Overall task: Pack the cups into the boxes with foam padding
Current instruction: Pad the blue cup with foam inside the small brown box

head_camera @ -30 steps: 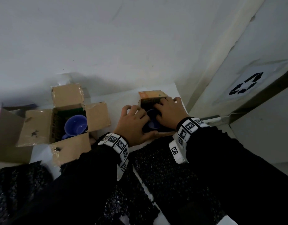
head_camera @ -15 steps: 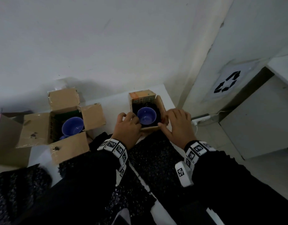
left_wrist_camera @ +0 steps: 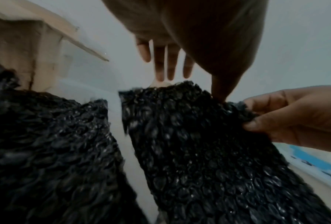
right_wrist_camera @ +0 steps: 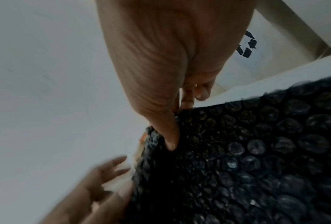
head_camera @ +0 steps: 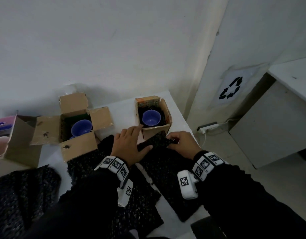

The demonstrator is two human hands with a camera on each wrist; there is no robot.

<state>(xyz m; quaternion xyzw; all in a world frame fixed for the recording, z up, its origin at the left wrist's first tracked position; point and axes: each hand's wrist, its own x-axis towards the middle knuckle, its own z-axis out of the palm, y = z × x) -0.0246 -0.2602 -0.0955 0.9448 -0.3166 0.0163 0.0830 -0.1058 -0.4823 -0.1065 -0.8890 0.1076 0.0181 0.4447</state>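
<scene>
Two open cardboard boxes stand on the white table, each with a blue cup inside. The left box (head_camera: 76,147) has its flaps spread around its cup (head_camera: 81,128). In the small right box (head_camera: 156,131), black padding surrounds the cup (head_camera: 151,118). Just in front of that box, my right hand (head_camera: 180,144) pinches the far edge of a black bubble-wrap sheet (head_camera: 154,144), thumb (right_wrist_camera: 170,136) pressed into it. My left hand (head_camera: 128,144) has straight fingers (left_wrist_camera: 164,63), and its thumb touches the same sheet (left_wrist_camera: 199,144).
More black bubble-wrap sheets (head_camera: 142,202) lie across the near table, with another pile (head_camera: 19,195) at the left. A larger open box (head_camera: 21,145) stands at far left. Beside the small box the table ends, and a power strip (head_camera: 208,126) lies on the floor.
Both hands have drawn back from the cup in the small right box. The right hand has taken hold of the sheet's edge, and the left thumb has come onto it.
</scene>
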